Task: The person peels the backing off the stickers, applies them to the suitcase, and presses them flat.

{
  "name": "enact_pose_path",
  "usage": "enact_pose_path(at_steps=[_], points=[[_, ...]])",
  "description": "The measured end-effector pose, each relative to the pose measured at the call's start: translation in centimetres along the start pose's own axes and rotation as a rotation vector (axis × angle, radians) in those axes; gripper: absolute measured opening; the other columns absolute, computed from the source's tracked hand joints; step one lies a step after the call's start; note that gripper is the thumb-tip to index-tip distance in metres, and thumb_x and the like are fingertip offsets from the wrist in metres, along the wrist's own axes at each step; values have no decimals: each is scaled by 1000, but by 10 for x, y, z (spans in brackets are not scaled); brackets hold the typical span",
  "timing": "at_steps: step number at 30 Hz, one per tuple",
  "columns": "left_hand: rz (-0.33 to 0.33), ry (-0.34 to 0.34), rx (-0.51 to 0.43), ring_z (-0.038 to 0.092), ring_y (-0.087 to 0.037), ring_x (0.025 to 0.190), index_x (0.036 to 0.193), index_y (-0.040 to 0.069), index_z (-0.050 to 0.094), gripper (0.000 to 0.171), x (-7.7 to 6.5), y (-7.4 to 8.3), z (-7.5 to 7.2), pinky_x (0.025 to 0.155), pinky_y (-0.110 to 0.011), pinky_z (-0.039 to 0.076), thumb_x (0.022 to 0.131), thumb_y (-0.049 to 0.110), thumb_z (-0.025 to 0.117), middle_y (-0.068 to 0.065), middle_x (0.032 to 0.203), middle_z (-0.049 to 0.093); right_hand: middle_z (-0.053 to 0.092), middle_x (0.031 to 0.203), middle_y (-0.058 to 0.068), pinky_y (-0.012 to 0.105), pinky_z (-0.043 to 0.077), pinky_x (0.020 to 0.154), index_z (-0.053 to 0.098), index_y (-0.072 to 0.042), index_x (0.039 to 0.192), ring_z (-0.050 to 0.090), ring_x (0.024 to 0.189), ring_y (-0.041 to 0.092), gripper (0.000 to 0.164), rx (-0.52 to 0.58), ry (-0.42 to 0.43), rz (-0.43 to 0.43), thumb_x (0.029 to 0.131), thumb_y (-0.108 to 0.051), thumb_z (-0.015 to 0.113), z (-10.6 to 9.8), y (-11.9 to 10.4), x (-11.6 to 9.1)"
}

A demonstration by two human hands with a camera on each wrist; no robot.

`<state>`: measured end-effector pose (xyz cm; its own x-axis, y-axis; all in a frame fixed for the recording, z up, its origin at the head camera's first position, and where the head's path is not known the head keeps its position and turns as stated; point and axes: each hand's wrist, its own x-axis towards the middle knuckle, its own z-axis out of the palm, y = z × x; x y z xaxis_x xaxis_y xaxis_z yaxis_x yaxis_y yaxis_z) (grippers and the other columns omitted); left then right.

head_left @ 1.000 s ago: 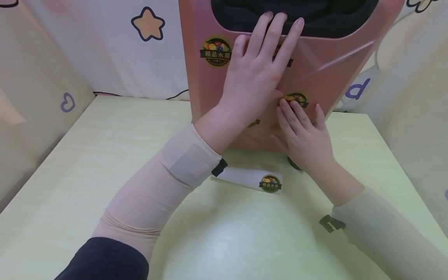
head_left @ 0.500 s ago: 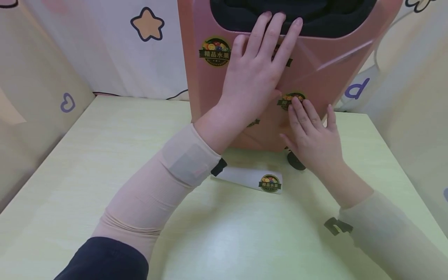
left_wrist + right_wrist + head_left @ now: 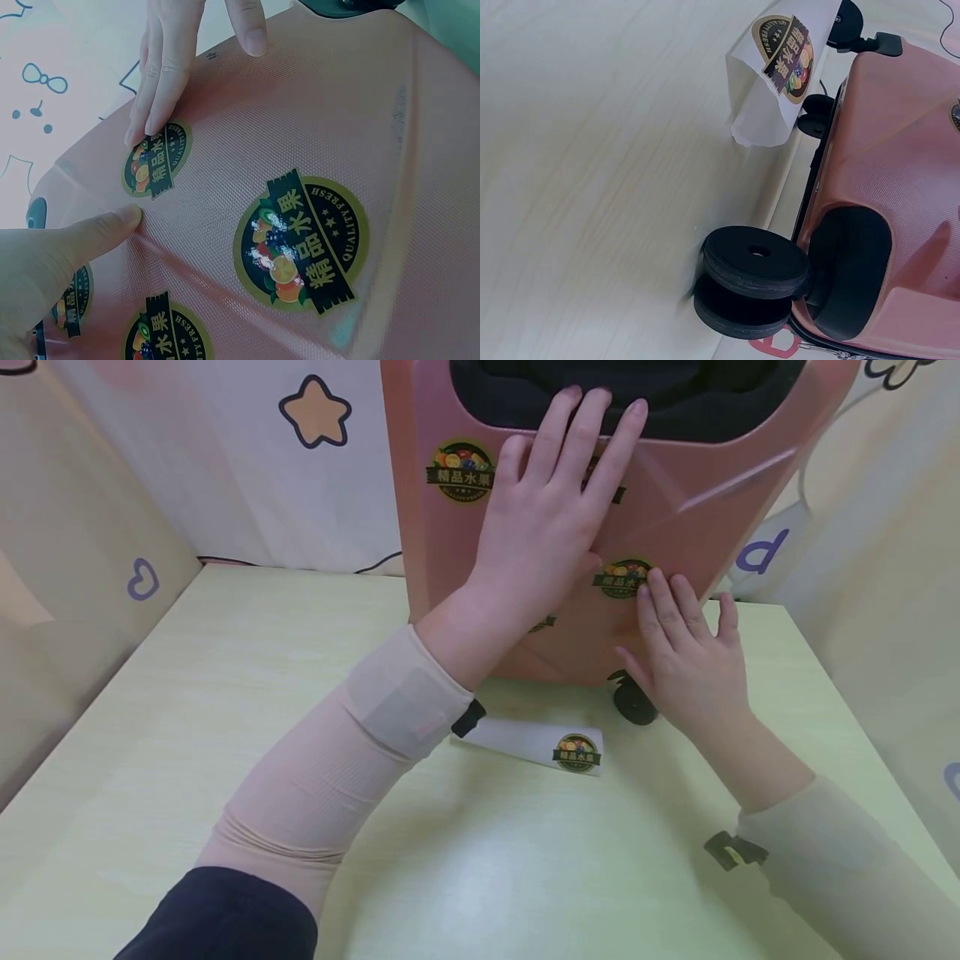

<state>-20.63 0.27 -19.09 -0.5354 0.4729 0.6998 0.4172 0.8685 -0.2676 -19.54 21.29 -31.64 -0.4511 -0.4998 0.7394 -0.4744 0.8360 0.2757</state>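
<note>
A pink hard-shell suitcase (image 3: 697, 518) stands upright at the back of the table, with several round fruit stickers on its face. My left hand (image 3: 543, 518) lies against it with fingers stretched up to the black recess (image 3: 675, 410) at the top, partly covering one sticker. My right hand (image 3: 690, 652) has its straight fingertips at the right edge of a sticker (image 3: 621, 578) on the suitcase's right side. In the left wrist view, the right fingers (image 3: 169, 82) touch that sticker's edge, and a large sticker (image 3: 300, 240) shows in front. Neither hand holds anything.
A white backing strip (image 3: 517, 743) with one fruit sticker (image 3: 577, 752) on it lies on the table (image 3: 480, 877) before the suitcase. Its end curls up in the right wrist view. A black suitcase wheel (image 3: 636, 702) sits near my right hand. Patterned curtains (image 3: 225, 468) hang behind.
My right hand has slid right and slightly down across the suitcase, uncovering most of the sticker beneath its fingers and the wheel below. My left hand has stayed in place.
</note>
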Motion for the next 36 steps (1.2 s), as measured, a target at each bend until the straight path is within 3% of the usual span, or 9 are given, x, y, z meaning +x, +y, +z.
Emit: enact_pose_path(at_steps=[16,27,36], points=[[0,2,12,15,-30,137,149,11,21,94,1,1,0,102,-41,23,79,56,64,-14,150,23,16,154,5,53,8,109,26,-5,146,12,141,20,63,18,-19,40,99,-47,27,-3,4,-4],[-15,-15,10,14,-30,138,149,11,19,92,1,2,1,102,-41,23,81,55,62,-14,150,22,24,152,10,56,14,108,33,0,143,20,139,22,58,28,29,-111,101,-40,30,6,-21,18],[-7,34,14,18,-31,136,148,12,25,84,1,2,2,102,-41,23,83,52,60,-15,148,27,23,152,9,55,13,108,30,-1,144,20,139,22,58,10,23,-107,100,-39,33,7,-25,25]])
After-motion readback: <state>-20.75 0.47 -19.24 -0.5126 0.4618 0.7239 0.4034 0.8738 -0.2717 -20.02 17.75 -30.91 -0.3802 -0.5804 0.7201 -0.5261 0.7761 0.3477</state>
